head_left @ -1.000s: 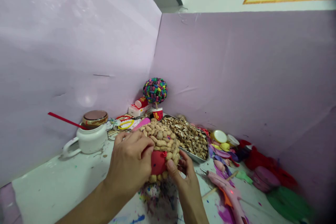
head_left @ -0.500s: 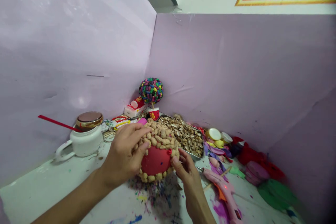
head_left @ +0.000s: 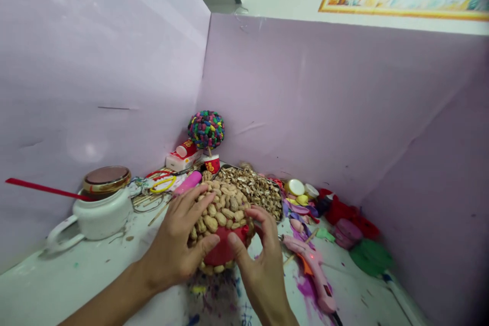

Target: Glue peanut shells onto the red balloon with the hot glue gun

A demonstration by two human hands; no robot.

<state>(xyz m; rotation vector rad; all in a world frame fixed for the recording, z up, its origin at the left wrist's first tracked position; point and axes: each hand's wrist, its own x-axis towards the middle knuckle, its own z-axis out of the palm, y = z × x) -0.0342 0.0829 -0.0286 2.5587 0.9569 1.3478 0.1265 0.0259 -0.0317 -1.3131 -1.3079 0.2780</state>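
Between my hands is a red balloon (head_left: 220, 253) largely covered with whole peanuts in their shells (head_left: 225, 206); a bare red patch faces me. My left hand (head_left: 185, 244) curves round its left side, thumb on the red patch and fingers over the peanuts. From the right, my right hand (head_left: 262, 257) grips it, thumb on the red surface and fingers on the upper right peanuts. Right behind the balloon lies a metal tray (head_left: 281, 214) of broken nut shells (head_left: 263, 188). A pink glue gun (head_left: 311, 265) with a lit red light rests right of my right hand.
At left stands a white mug (head_left: 103, 216) with a round lidded case (head_left: 107, 181) and a red strip on top. A colourful ball (head_left: 206, 130) on a stick rises from a red cup (head_left: 212, 164) at the back. Deflated balloons (head_left: 301, 209) and small tubs lie at right.
The balloon has tipped so that more peanuts and less red face me. My right thumb has moved onto the red patch. The whole view has shifted to the right.
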